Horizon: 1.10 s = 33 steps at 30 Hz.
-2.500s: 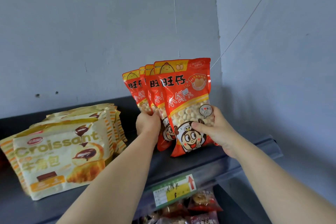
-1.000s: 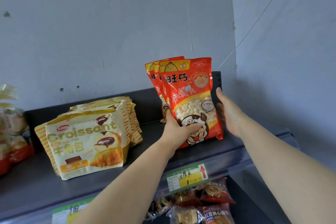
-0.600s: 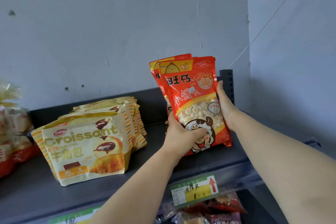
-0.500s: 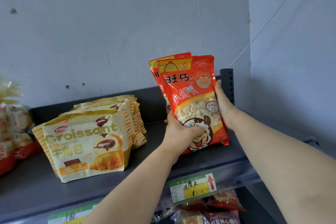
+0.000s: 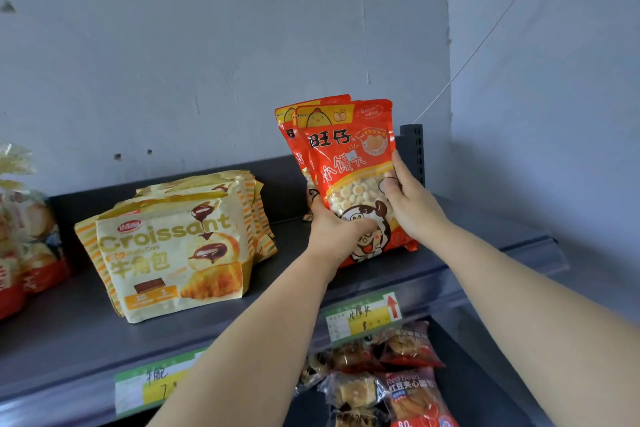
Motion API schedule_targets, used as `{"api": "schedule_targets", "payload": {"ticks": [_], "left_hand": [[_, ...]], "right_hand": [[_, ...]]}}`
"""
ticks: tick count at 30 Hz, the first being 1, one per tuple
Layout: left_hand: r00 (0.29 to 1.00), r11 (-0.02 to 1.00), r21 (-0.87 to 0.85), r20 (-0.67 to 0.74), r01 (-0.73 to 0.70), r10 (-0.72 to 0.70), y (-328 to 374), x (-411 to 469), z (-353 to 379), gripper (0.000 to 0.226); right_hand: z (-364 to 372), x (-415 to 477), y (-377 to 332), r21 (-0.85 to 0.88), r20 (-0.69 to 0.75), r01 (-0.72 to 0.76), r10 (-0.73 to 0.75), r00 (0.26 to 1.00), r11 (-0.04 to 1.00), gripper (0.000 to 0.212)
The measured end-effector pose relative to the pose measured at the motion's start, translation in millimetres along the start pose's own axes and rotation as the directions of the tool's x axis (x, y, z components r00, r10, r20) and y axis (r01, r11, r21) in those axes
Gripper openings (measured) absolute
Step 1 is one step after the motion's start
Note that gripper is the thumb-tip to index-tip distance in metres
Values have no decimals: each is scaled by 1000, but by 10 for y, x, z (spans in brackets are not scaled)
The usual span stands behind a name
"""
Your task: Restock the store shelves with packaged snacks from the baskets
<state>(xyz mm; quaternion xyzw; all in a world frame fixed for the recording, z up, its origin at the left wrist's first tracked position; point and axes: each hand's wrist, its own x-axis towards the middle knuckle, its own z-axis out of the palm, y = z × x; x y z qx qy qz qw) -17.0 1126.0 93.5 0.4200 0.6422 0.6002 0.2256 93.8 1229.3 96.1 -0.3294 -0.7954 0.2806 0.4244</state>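
— Grey plaster wall point(image 5: 207, 45) behind, pitted and scuffed; matte dark metal shelf point(image 5: 69, 340) in front. How far along?
— Partway, by the look: red bun-snack bags point(image 5: 349, 163) upright at centre right of the frame, bottoms seemingly on the shelf, just beside the perforated post point(image 5: 412, 149). Not yet let go.
— Hands?
— Both clamped on the front bag: left hand point(image 5: 334, 236) curled round its lower left corner, right hand point(image 5: 410, 204) pinching its right edge.
— Materials?
— Glossy crinkly film, flat pouches, clear window showing small round biscuits (soft-sided, likely to slump). Croissant packs point(image 5: 173, 253) at centre left: yellow, pillowy, leaning in a row.
— Left to do?
— Squaring up and releasing, probably. Baskets out of view, so remainder impossible to tell.
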Motion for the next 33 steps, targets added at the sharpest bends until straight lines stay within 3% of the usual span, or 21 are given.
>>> {"api": "schedule_targets", "payload": {"ticks": [3,8,13,20,26,29,33], "left_hand": [[1000,1000,-8,-3,-6,6,-4,-13,-8,89],[1000,1000,-24,12,-8,8,-5,-32,-12,82],[1000,1000,12,-4,28,-28,-2,-54,-23,85],[998,999,-1,-42,53,-53,181,-112,-125,100],[997,998,36,-59,-50,52,292,-395,-298,82],[987,970,195,-36,-147,157,253,-508,-454,53],[960,827,500,32,-257,279,127,-715,-661,30]], "right_hand": [[42,-149,2,-153,28,79,-76,997,985,52],[100,-260,60,-242,36,103,-97,995,965,51],[87,-242,51,-215,72,108,-94,993,971,53],[55,-282,-19,-247,-5,69,-72,997,966,52],[41,-510,-204,-399,-48,45,-70,996,916,54],[39,-734,-337,-460,-45,43,-72,996,887,50],[64,-1067,-486,-535,-123,-5,-72,990,845,45]]}}
